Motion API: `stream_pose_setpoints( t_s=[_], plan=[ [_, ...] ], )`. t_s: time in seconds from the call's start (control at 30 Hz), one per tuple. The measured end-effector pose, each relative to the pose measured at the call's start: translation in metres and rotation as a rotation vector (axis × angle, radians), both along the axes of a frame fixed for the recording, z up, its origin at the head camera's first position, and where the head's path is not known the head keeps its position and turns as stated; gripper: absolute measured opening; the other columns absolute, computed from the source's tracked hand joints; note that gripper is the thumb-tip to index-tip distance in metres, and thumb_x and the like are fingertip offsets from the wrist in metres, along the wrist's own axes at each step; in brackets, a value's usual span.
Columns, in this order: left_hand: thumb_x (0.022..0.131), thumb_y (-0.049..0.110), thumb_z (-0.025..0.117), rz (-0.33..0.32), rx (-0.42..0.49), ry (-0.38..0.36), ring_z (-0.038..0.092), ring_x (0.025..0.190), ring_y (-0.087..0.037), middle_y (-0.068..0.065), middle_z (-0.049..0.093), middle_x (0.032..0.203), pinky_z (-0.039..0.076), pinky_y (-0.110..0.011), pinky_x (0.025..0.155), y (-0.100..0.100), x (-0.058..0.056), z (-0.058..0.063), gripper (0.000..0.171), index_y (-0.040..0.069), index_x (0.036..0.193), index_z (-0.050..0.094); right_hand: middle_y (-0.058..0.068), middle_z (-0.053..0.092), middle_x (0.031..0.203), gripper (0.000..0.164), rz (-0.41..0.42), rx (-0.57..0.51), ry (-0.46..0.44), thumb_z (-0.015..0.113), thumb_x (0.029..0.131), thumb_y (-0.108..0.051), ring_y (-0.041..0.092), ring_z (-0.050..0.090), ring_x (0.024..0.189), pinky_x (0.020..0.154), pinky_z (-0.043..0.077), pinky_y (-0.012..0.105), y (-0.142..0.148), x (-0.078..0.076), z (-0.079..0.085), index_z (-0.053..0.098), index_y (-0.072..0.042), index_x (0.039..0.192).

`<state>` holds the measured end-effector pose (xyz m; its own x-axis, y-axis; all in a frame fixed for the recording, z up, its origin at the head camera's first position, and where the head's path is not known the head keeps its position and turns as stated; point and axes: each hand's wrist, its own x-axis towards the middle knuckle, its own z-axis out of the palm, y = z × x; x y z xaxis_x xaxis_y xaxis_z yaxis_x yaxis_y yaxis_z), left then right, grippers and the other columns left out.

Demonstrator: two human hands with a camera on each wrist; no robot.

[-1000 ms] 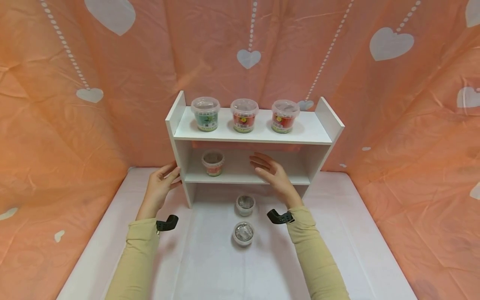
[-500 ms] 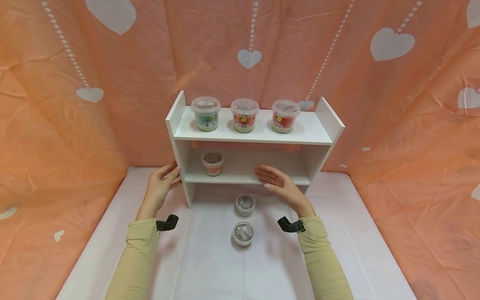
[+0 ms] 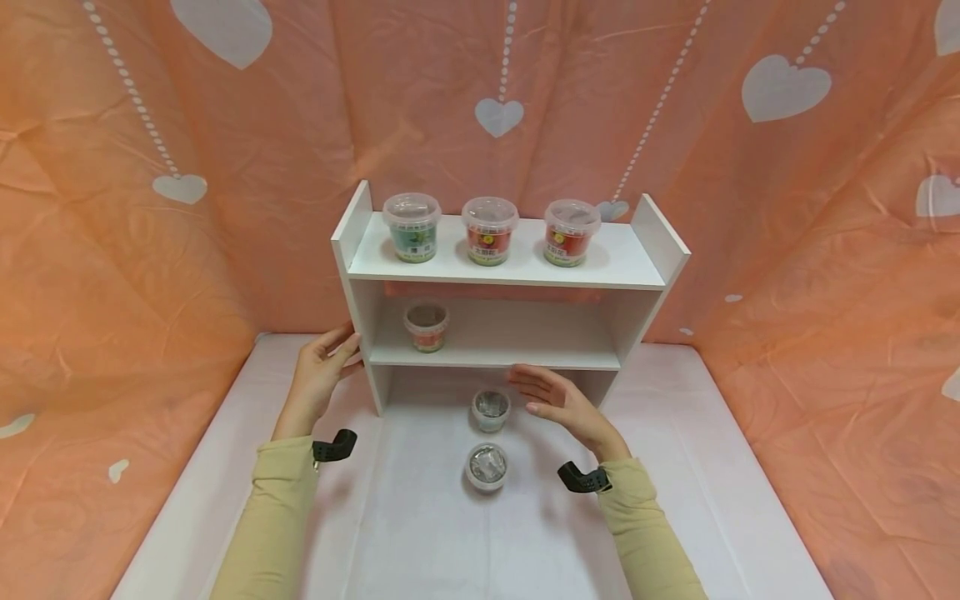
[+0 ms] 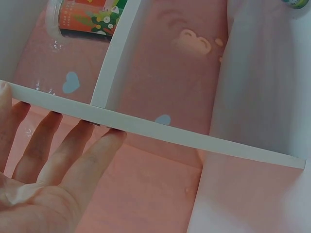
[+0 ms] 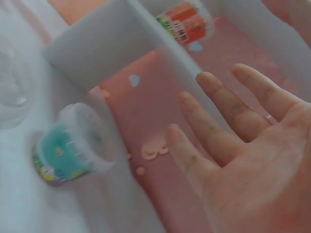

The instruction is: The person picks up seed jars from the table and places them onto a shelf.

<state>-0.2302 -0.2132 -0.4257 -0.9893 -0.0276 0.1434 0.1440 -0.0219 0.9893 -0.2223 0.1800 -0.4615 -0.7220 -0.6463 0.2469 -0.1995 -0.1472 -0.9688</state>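
My left hand point(image 3: 318, 375) is at the left side panel of a white two-tier shelf point(image 3: 506, 279). In the left wrist view its extended fingers point(image 4: 80, 165) touch the panel's outer side. My right hand point(image 3: 562, 404) hovers in front of the lower board, holding nothing, its fingers point(image 5: 214, 133) spread apart. Just left of it on the table stands a small lidded plastic tub point(image 3: 491, 411), whose label looks teal in the right wrist view. A second clear-lidded tub point(image 3: 487, 467) stands nearer to me. One orange-red-labelled tub point(image 3: 427, 327) sits at the left of the lower board.
On the top board stand a green-labelled tub point(image 3: 412, 229) and two red-labelled tubs, the middle one point(image 3: 489, 233) and the right one point(image 3: 570, 235). A white cloth covers the table point(image 3: 420, 533). Orange curtains point(image 3: 285, 150) with white hearts enclose the back and sides.
My right hand has drawn back from the lower board, moving down and slightly right to just beside the table tub. The left hand has stayed at the side panel; the tubs have not moved.
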Motion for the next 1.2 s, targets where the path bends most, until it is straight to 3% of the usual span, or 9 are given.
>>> stream_pose_setpoints(
  t_s=[0.13,0.33,0.57,0.8,0.97,1.2],
  plan=[
    [0.096,0.023,0.058,0.001,0.004,-0.004,0.057,0.108,-0.013,-0.026,0.040,0.141,0.043,-0.052,0.094,0.000,0.000,0.000,0.057,-0.006,0.142,0.039,0.029,0.033,0.145,0.060,0.006,-0.005,-0.022,0.060,0.094,-0.004,0.047,0.028,0.132,0.104,0.040,0.033,0.001,0.005,-0.012,0.031,0.005,0.145],
    [0.096,0.024,0.059,0.007,0.005,-0.002,0.057,0.106,-0.011,-0.025,0.041,0.141,0.046,-0.050,0.093,0.000,0.000,0.000,0.058,-0.006,0.142,0.040,0.032,0.032,0.144,0.061,0.016,-0.014,-0.041,0.060,0.093,-0.001,0.053,0.025,0.131,0.106,0.038,0.035,0.000,0.011,-0.024,0.030,0.007,0.145],
    [0.096,0.021,0.059,0.008,0.024,0.005,0.058,0.104,-0.009,-0.022,0.044,0.138,0.048,-0.048,0.091,0.000,-0.001,-0.001,0.057,-0.008,0.141,0.040,0.036,0.028,0.144,0.059,0.020,-0.007,-0.061,0.055,0.092,0.009,0.050,0.027,0.132,0.109,0.024,0.055,-0.001,0.018,-0.037,0.029,0.009,0.144],
    [0.096,0.022,0.059,0.008,0.018,0.002,0.058,0.105,-0.011,-0.024,0.042,0.140,0.054,-0.035,0.085,0.000,-0.001,0.000,0.056,-0.007,0.141,0.041,0.037,0.026,0.144,0.063,0.048,-0.023,-0.095,0.058,0.091,0.008,0.053,0.024,0.132,0.110,0.027,0.052,-0.005,0.023,-0.049,0.025,0.012,0.144],
    [0.096,0.023,0.059,0.005,0.010,0.001,0.058,0.106,-0.012,-0.025,0.041,0.141,0.054,-0.034,0.086,0.000,-0.001,0.000,0.057,-0.006,0.141,0.041,0.034,0.029,0.145,0.065,0.056,-0.026,-0.129,0.062,0.089,0.006,0.053,0.023,0.132,0.109,0.020,0.059,-0.008,0.025,-0.060,0.026,0.012,0.144],
    [0.096,0.023,0.059,0.005,0.009,0.001,0.058,0.106,-0.011,-0.024,0.042,0.140,0.053,-0.037,0.087,0.000,-0.001,-0.001,0.057,-0.006,0.141,0.041,0.037,0.026,0.144,0.072,0.101,-0.027,-0.144,0.068,0.088,-0.001,0.058,0.018,0.130,0.109,0.023,0.059,-0.014,0.028,-0.072,0.024,0.015,0.143]
  ],
)
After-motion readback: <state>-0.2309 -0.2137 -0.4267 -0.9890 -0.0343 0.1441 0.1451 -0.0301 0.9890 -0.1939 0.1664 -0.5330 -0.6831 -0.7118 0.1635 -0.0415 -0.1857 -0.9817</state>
